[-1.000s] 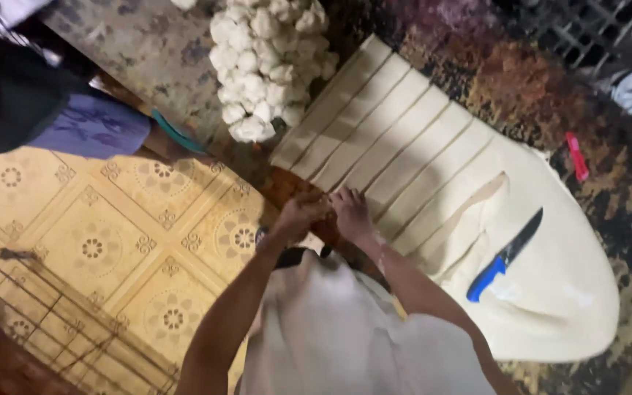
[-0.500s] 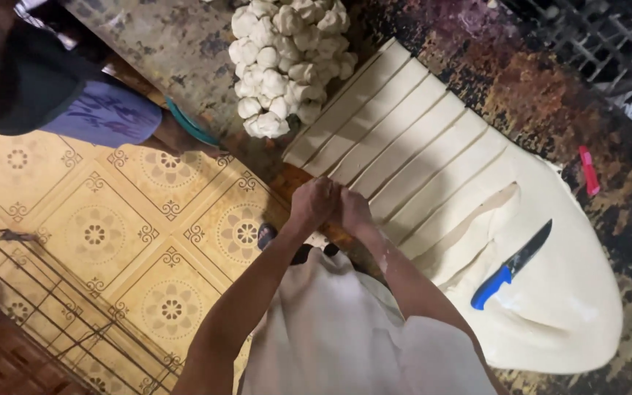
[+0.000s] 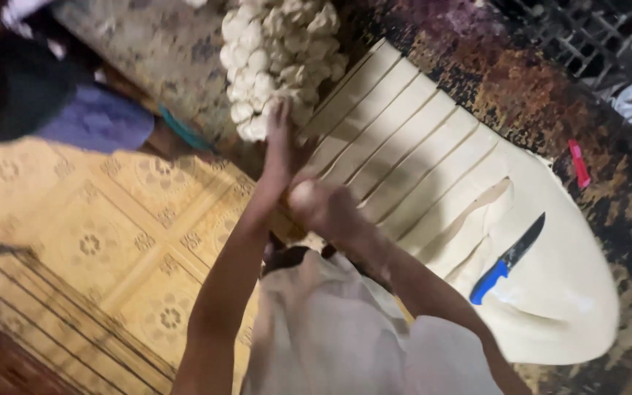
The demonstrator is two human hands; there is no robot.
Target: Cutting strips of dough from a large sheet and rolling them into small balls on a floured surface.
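Observation:
A wide sheet of pale dough (image 3: 550,292) lies on the dark worktop, its left part cut into several long strips (image 3: 396,139). My left hand (image 3: 279,143) stretches up with fingers extended and touches the lower edge of a pile of small knotted dough pieces (image 3: 279,51). My right hand (image 3: 327,212) stays curled at the near ends of the strips, with a small pale dough piece (image 3: 301,196) showing at its fingers. Both hands are motion-blurred. A knife with a blue handle (image 3: 506,260) rests on the uncut part of the sheet, right of my right arm.
A small red object (image 3: 578,162) lies on the stained worktop (image 3: 521,80) right of the dough. A metal grid (image 3: 587,36) sits at the top right. Yellow patterned floor tiles (image 3: 111,234) and a wire rack (image 3: 45,322) are lower left. Another person's dark and purple clothing (image 3: 74,110) is upper left.
My left hand has left my right hand and reached up to the pile of knotted pieces. The right hand stayed near the strip ends. The view moved closer.

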